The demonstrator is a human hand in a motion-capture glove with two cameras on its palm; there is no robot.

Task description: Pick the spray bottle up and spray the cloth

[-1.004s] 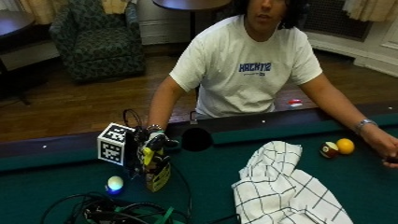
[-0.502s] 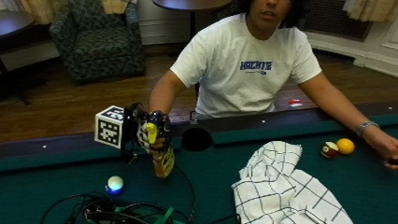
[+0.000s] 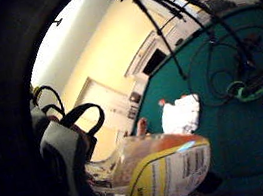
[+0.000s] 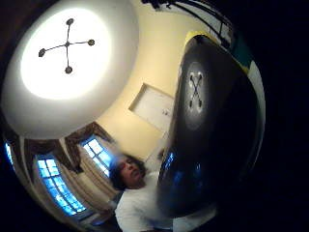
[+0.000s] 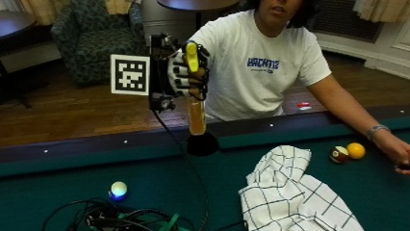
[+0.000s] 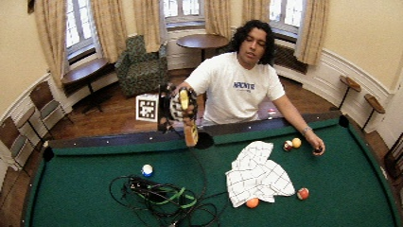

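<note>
Hanging upright, spray bottle point(image 5: 195, 91) gripped head-up by right hand point(image 5: 183, 74).

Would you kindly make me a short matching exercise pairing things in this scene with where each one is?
Things:
1. bottle
2. cloth
3. yellow ball
4. cables

Places:
A. spread on the felt
B. beside a striped ball, near the bare hand
C. held above the table in the right hand
D. tangled on the felt near a white ball

Pairs: 1-C, 2-A, 3-B, 4-D
</note>
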